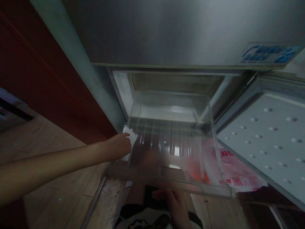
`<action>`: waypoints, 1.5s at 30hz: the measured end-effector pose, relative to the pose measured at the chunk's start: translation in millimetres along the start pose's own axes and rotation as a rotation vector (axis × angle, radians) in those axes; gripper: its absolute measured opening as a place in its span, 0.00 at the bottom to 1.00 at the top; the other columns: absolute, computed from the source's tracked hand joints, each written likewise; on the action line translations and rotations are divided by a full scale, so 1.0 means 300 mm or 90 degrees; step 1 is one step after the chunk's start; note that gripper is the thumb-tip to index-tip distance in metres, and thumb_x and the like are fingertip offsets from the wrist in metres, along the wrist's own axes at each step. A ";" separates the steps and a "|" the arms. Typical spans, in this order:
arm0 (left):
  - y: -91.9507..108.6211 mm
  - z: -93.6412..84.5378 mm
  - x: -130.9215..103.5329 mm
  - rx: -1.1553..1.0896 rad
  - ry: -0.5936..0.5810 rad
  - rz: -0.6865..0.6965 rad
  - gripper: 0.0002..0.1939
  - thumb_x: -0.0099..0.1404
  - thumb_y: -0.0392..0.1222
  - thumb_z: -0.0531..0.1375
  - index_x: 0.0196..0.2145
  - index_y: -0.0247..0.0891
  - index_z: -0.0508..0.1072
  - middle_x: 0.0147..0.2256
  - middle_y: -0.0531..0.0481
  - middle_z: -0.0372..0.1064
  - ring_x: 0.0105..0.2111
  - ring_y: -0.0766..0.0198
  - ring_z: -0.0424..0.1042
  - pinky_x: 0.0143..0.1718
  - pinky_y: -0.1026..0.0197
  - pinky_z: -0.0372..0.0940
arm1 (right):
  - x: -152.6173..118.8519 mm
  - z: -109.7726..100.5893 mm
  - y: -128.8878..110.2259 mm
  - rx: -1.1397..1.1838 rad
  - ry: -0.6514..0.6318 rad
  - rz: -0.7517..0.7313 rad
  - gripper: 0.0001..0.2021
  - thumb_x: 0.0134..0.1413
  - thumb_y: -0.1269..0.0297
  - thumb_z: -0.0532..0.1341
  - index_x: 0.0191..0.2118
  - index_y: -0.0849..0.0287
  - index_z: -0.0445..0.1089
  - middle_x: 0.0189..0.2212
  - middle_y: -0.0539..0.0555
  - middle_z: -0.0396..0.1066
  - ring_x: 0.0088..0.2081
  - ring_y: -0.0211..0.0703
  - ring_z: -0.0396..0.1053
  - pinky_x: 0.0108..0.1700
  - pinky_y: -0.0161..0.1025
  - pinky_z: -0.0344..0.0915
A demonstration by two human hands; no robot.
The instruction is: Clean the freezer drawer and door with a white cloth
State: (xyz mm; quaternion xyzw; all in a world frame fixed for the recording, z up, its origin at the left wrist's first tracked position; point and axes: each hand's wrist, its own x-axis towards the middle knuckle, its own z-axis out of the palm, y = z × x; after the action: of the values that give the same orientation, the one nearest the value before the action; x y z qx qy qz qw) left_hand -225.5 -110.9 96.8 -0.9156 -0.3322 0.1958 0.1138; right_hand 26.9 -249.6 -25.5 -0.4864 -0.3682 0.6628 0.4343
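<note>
A clear plastic drawer [165, 134] is pulled out of the lower compartment of a refrigerator [149, 31]. My left hand [120, 146] reaches in from the left, its fingers closed on a crumpled white tissue [129, 135]. That tissue lies against the left side wall of the drawer. Low in front of the drawer, by my lap, is my right hand [174, 202]. Its fingers are loosely bent and somewhat apart, with nothing visible in them. The drawer's front edge blurs into what lies behind it.
To the right the refrigerator's lower door [273, 133] stands swung out. A pink and white plastic bag [242, 171] is on the floor beneath it. On the left is a reddish-brown door frame [53, 84], close to my left arm. Wooden flooring [62, 191] extends below.
</note>
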 end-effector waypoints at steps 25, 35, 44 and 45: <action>-0.153 -0.108 0.215 0.097 -0.062 -0.100 0.09 0.58 0.28 0.58 0.26 0.34 0.77 0.30 0.42 0.78 0.32 0.60 0.75 0.49 0.55 0.56 | -0.008 -0.019 -0.035 -0.020 0.046 0.016 0.23 0.50 0.44 0.60 0.32 0.63 0.78 0.29 0.60 0.76 0.32 0.47 0.74 0.37 0.39 0.71; 0.084 -0.025 -0.015 0.053 -0.018 0.011 0.08 0.55 0.30 0.63 0.21 0.37 0.76 0.25 0.49 0.76 0.30 0.60 0.73 0.48 0.54 0.55 | -0.010 -0.005 -0.063 -0.036 0.021 -0.008 0.22 0.52 0.46 0.58 0.28 0.61 0.78 0.27 0.58 0.76 0.30 0.46 0.74 0.36 0.37 0.70; -0.003 -0.069 0.029 0.070 -0.044 -0.008 0.07 0.55 0.29 0.62 0.23 0.36 0.76 0.27 0.48 0.77 0.32 0.60 0.74 0.49 0.55 0.56 | -0.009 -0.001 -0.045 0.000 -0.013 0.012 0.24 0.52 0.44 0.58 0.28 0.61 0.78 0.27 0.59 0.76 0.31 0.45 0.74 0.36 0.36 0.69; -0.040 -0.082 0.055 0.075 -0.039 -0.024 0.08 0.56 0.29 0.61 0.23 0.36 0.76 0.28 0.47 0.77 0.32 0.61 0.74 0.50 0.56 0.55 | -0.008 -0.001 -0.041 0.000 -0.016 0.019 0.24 0.52 0.43 0.58 0.28 0.61 0.78 0.28 0.59 0.76 0.31 0.45 0.74 0.37 0.36 0.69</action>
State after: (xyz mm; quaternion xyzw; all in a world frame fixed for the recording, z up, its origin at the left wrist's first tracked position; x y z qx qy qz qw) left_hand -210.1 -92.9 118.3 -0.8945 -0.3408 0.2406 0.1606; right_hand 30.1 -247.5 -13.5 -0.4832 -0.3661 0.6757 0.4194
